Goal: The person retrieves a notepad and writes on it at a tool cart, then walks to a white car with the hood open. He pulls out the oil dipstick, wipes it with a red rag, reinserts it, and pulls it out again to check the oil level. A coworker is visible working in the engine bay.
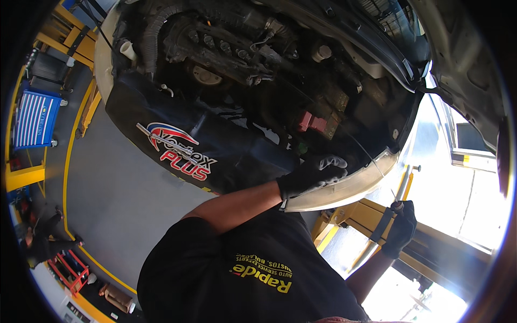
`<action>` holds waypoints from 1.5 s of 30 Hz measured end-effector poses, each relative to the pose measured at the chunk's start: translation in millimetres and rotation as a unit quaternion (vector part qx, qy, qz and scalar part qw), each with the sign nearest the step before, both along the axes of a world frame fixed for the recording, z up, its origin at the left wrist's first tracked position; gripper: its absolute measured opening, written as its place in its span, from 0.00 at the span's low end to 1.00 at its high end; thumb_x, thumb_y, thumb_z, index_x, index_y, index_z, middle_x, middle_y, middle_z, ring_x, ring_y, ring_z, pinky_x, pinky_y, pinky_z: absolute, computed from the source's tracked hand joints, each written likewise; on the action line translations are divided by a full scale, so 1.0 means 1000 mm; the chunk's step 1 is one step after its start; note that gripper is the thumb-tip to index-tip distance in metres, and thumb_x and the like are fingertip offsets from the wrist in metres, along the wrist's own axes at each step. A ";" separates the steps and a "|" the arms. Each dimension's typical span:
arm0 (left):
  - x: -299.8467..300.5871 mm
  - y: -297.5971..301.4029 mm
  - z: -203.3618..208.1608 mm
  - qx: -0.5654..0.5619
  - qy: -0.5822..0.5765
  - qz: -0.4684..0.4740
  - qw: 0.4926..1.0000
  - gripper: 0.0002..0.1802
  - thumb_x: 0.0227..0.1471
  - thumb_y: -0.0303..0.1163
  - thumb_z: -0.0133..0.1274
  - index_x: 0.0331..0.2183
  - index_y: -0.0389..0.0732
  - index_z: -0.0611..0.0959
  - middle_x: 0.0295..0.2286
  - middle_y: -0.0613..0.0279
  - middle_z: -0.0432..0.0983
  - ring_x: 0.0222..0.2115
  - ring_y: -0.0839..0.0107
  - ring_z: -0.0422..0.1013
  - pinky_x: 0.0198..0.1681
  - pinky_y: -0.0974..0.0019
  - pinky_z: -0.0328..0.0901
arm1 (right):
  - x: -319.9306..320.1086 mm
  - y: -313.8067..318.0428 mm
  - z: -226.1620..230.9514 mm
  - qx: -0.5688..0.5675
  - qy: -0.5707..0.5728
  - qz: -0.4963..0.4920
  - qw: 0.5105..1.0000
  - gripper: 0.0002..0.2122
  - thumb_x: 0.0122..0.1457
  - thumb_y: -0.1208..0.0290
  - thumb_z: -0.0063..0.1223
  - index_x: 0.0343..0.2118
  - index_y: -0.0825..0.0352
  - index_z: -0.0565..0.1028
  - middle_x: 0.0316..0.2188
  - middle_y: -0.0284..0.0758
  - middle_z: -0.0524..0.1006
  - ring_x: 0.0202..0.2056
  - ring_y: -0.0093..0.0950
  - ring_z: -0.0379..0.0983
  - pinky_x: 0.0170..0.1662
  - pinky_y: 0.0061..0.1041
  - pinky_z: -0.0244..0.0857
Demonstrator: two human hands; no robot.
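My left hand (pixel 315 176), in a dark glove with grey-coated fingers, hovers by the front edge of the car, close to the headlight (pixel 350 185). Its fingers are loosely curled, with a gap to the thumb, and I see nothing in them. Off to the right, my right hand (pixel 399 230), also gloved, is closed around the handle end of a long thin rod (pixel 371 160). The rod slants up and left over the headlight toward the battery (pixel 336 102). A red terminal cover (pixel 312 122) sits at the battery. Where the rod's far tip ends is hard to make out.
The engine (pixel 221 51) fills the open bay; the raised hood (pixel 468 70) is at right. A black fender cover (pixel 129 102) drapes the front. Yellow lift arms (pixel 425 237) stand right. Left are a blue tool cabinet (pixel 37 118), a red rack (pixel 70 272) and another person (pixel 48 237).
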State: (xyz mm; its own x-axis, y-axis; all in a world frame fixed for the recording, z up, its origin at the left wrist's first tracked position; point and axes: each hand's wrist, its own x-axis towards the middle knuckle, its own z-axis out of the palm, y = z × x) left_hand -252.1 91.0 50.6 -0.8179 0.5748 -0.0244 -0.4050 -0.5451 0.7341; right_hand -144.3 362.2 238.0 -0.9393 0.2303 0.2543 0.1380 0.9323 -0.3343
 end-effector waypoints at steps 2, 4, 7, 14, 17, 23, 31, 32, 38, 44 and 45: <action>-0.006 -0.012 -0.003 -0.068 0.049 -0.047 0.995 0.24 0.71 0.38 0.64 0.60 0.35 0.81 0.47 0.62 0.84 0.45 0.78 0.79 0.51 0.69 0.75 | 0.001 -0.016 -0.011 -0.009 0.012 0.020 1.000 0.08 0.69 0.74 0.54 0.34 0.72 0.78 0.30 0.33 0.73 0.27 0.23 0.63 0.32 0.28 0.55; -0.001 -0.031 -0.009 -0.111 0.054 -0.070 0.990 0.26 0.70 0.40 0.65 0.61 0.36 0.81 0.46 0.62 0.84 0.44 0.78 0.79 0.51 0.69 0.75 | 0.003 -0.020 -0.018 -0.076 0.072 0.112 0.988 0.11 0.70 0.68 0.54 0.35 0.72 0.78 0.31 0.32 0.74 0.29 0.25 0.66 0.32 0.29 0.56; 0.012 -0.103 -0.021 -0.287 0.187 -0.048 0.938 0.27 0.67 0.47 0.67 0.57 0.38 0.83 0.40 0.61 0.86 0.40 0.78 0.82 0.39 0.67 0.76 | 0.011 -0.028 -0.024 -0.112 0.009 0.057 0.992 0.19 0.77 0.61 0.49 0.30 0.71 0.74 0.30 0.37 0.73 0.29 0.31 0.65 0.37 0.31 0.59; 0.147 -0.291 -0.048 -0.594 0.107 0.155 0.782 0.24 0.61 0.47 0.69 0.50 0.39 0.87 0.42 0.51 0.87 0.45 0.50 0.83 0.50 0.52 0.76 | 0.017 -0.069 -0.097 -0.191 0.089 0.181 0.961 0.15 0.74 0.68 0.49 0.30 0.69 0.81 0.27 0.34 0.74 0.27 0.28 0.66 0.33 0.33 0.57; 0.260 -0.355 -0.106 -0.692 0.153 0.336 0.620 0.21 0.64 0.50 0.63 0.45 0.41 0.87 0.44 0.50 0.85 0.48 0.46 0.80 0.53 0.45 0.74 | 0.015 -0.094 -0.140 -0.244 0.057 0.225 0.942 0.14 0.73 0.71 0.47 0.33 0.71 0.81 0.31 0.33 0.78 0.33 0.27 0.75 0.38 0.32 0.67; 0.617 -0.393 -0.314 -0.698 -0.424 0.174 0.551 0.21 0.74 0.47 0.49 0.53 0.44 0.87 0.40 0.57 0.87 0.46 0.59 0.80 0.53 0.45 0.75 | 0.018 -0.250 -0.167 -0.390 -0.059 0.297 0.870 0.17 0.78 0.67 0.44 0.32 0.70 0.78 0.31 0.36 0.79 0.33 0.25 0.77 0.40 0.31 0.71; 0.832 -0.329 -0.280 -0.488 -0.683 0.183 0.512 0.30 0.70 0.57 0.47 0.46 0.42 0.90 0.42 0.48 0.87 0.47 0.47 0.81 0.53 0.40 0.73 | 0.033 -0.566 -0.191 -0.570 -0.147 0.432 0.683 0.17 0.78 0.65 0.54 0.29 0.67 0.74 0.30 0.31 0.74 0.34 0.26 0.71 0.41 0.30 0.67; 0.835 -0.342 -0.283 -0.474 -0.693 0.202 0.505 0.31 0.70 0.59 0.46 0.46 0.42 0.90 0.42 0.47 0.87 0.47 0.45 0.81 0.53 0.39 0.73 | 0.028 -0.608 -0.197 -0.506 -0.149 0.470 0.708 0.18 0.79 0.63 0.54 0.29 0.67 0.74 0.30 0.30 0.74 0.35 0.26 0.71 0.41 0.30 0.66; 0.838 -0.560 -0.289 -0.557 -0.610 0.292 0.483 0.39 0.67 0.67 0.45 0.41 0.41 0.93 0.43 0.40 0.88 0.47 0.36 0.82 0.53 0.35 0.72 | 0.049 -0.881 -0.227 -0.726 -0.290 0.420 0.461 0.12 0.73 0.67 0.50 0.29 0.61 0.70 0.30 0.31 0.72 0.35 0.29 0.70 0.43 0.32 0.64; 0.824 -0.907 -0.242 -0.405 -0.543 0.518 0.522 0.16 0.67 0.45 0.59 0.44 0.44 0.89 0.27 0.54 0.87 0.29 0.55 0.84 0.38 0.54 0.78 | 0.104 -1.159 -0.220 -0.648 -0.279 0.476 0.525 0.16 0.74 0.64 0.48 0.25 0.61 0.66 0.27 0.32 0.67 0.31 0.30 0.69 0.41 0.34 0.65; 0.820 -0.962 -0.229 -0.437 -0.527 0.518 0.513 0.16 0.67 0.46 0.59 0.42 0.43 0.90 0.27 0.55 0.88 0.28 0.57 0.83 0.37 0.55 0.78 | 0.110 -1.198 -0.220 -0.628 -0.269 0.501 0.532 0.17 0.74 0.63 0.51 0.26 0.63 0.68 0.28 0.32 0.67 0.31 0.30 0.69 0.41 0.34 0.65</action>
